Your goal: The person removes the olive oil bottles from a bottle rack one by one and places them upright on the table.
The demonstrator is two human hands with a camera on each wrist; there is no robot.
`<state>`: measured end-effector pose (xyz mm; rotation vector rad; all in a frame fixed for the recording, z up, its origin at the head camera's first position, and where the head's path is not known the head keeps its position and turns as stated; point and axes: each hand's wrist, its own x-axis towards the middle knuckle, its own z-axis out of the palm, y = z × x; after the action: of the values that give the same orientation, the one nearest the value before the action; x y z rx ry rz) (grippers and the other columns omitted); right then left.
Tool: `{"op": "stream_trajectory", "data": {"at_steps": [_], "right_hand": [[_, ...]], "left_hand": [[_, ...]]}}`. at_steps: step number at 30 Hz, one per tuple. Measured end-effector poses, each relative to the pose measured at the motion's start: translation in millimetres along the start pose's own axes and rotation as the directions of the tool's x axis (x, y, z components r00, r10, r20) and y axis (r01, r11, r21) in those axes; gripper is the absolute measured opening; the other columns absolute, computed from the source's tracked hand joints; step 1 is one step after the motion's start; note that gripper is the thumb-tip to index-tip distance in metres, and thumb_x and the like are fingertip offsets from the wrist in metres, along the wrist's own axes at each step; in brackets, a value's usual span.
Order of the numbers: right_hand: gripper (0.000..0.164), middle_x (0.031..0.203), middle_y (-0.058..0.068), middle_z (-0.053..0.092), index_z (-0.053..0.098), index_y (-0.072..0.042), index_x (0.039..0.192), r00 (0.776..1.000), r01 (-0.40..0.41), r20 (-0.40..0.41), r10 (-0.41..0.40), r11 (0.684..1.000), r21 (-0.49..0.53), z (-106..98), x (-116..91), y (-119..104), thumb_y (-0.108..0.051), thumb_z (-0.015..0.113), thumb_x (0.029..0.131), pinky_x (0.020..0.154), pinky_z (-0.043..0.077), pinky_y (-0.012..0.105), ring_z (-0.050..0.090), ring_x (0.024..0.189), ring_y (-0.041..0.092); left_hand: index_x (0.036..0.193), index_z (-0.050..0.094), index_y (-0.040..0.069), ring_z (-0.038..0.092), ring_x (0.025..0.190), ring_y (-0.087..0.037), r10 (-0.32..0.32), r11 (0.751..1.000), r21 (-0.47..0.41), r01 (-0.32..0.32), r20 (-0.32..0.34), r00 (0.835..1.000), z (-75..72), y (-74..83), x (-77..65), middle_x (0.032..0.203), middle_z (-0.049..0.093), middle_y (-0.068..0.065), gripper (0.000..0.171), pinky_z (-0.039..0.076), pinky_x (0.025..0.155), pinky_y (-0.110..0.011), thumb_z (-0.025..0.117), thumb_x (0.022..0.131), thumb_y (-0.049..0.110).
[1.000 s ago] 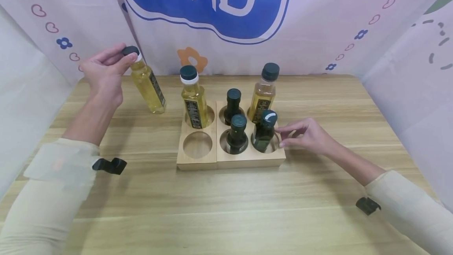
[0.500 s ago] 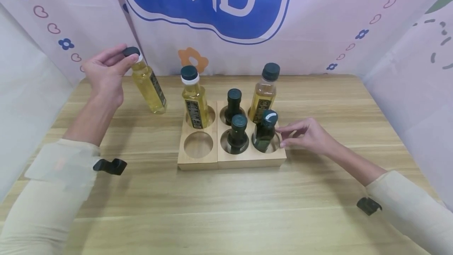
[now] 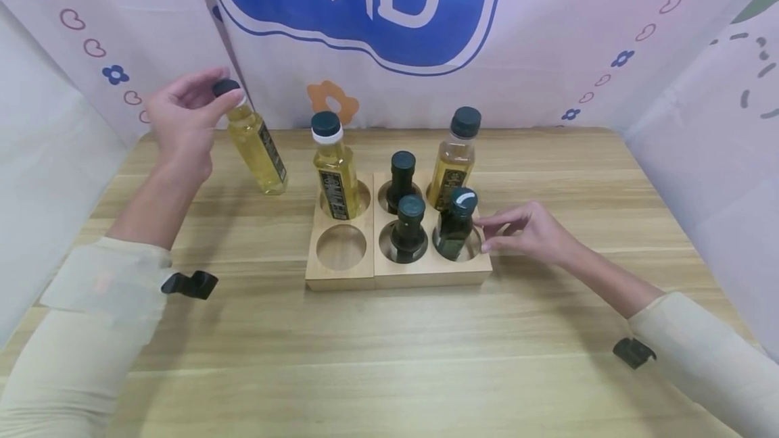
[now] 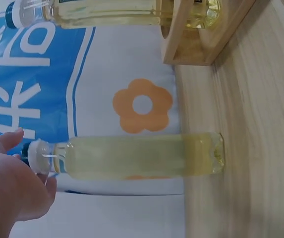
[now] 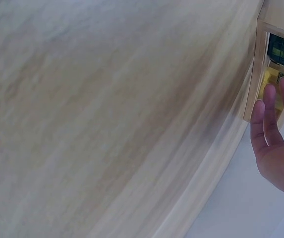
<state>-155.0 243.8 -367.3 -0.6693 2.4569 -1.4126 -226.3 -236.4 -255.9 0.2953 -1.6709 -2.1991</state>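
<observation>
In the head view, a bottle of yellow oil (image 3: pixel 254 151) with a dark green cap stands on the table, left of the wooden rack (image 3: pixel 432 278). My left hand (image 3: pixel 182 120) is at its cap, fingers spread loosely about it; in the left wrist view the same oil bottle (image 4: pixel 132 156) stands beyond the spread thumb and fingers. Whether a fingertip still touches the cap is unclear. My right hand (image 3: pixel 531 232) rests its fingertips against the rack's right side, near a dark green bottle (image 3: pixel 453 232). Fairly straight fingers (image 5: pixel 270 116) show at the rack's open side in the right wrist view.
The rack holds another yellow oil bottle (image 3: pixel 337 181) at back left, an amber bottle (image 3: pixel 452 166) at back right and dark bottles (image 3: pixel 408 232) in the middle. Its front left hole (image 3: pixel 341 247) has no bottle. A printed cloth (image 3: pixel 523 86) hangs behind the table.
My left hand's fingers have loosened and lifted a little from the cap they were pinching. The bottle stays in place. My right hand and the rack have not visibly moved.
</observation>
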Motion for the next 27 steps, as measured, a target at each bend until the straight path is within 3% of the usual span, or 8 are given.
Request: {"op": "stream_trajectory", "data": {"at_steps": [7,14,18,21,27], "right_hand": [[0.041,0.108,0.018,0.077,0.075,0.002,0.118,1.0,0.01,-0.001,-0.01,1.0,-0.008,0,0,0,-0.002,0.088,0.08,0.075,0.064,0.03,0.075,0.088,0.019],[0.041,0.105,0.016,0.078,0.075,0.001,0.118,1.0,0.003,-0.004,-0.003,1.0,-0.021,0,-1,0,-0.003,0.088,0.08,0.075,0.064,0.029,0.075,0.087,0.019],[0.041,0.106,0.017,0.078,0.075,0.002,0.118,1.0,0.007,-0.002,-0.007,1.0,-0.008,0,0,0,-0.002,0.088,0.08,0.075,0.064,0.03,0.075,0.087,0.019],[0.041,0.105,0.017,0.078,0.075,0.002,0.118,1.0,0.01,-0.004,-0.01,1.0,-0.011,0,0,0,-0.002,0.088,0.079,0.074,0.064,0.03,0.075,0.086,0.019],[0.041,0.104,0.017,0.078,0.075,0.002,0.118,1.0,0.009,-0.008,-0.009,1.0,-0.015,0,-1,1,-0.002,0.088,0.079,0.074,0.064,0.03,0.075,0.086,0.019]], "left_hand": [[0.117,0.078,0.01,0.058,0.132,-0.013,0.162,0.975,0.151,-0.165,0.032,0.986,10.1,5.8,-11.9,0.128,0.072,-0.002,0.041,0.04,0.111,-0.011,0.087,0.079,-0.006],[0.11,0.079,0.006,0.069,0.118,-0.014,0.29,0.944,0.115,-0.308,0.153,0.945,19.6,6.7,-26.6,0.117,0.077,-0.003,0.034,0.045,0.111,-0.019,0.081,0.081,-0.013],[0.107,0.079,0.002,0.073,0.106,-0.016,0.312,0.941,0.053,-0.333,0.237,0.92,26.9,6.8,-39.4,0.11,0.079,-0.006,0.028,0.054,0.102,-0.023,0.079,0.084,-0.012],[0.107,0.078,0.0,0.074,0.101,-0.018,0.292,0.952,-0.008,-0.305,0.316,0.903,33.0,6.5,-49.5,0.107,0.079,-0.007,0.025,0.057,0.096,-0.023,0.077,0.086,-0.013],[0.114,0.075,-0.002,0.074,0.102,-0.019,0.283,0.947,0.001,-0.322,0.477,0.832,40.6,2.2,-63.2,0.109,0.079,-0.007,0.025,0.058,0.094,-0.023,0.074,0.09,-0.008]]}}
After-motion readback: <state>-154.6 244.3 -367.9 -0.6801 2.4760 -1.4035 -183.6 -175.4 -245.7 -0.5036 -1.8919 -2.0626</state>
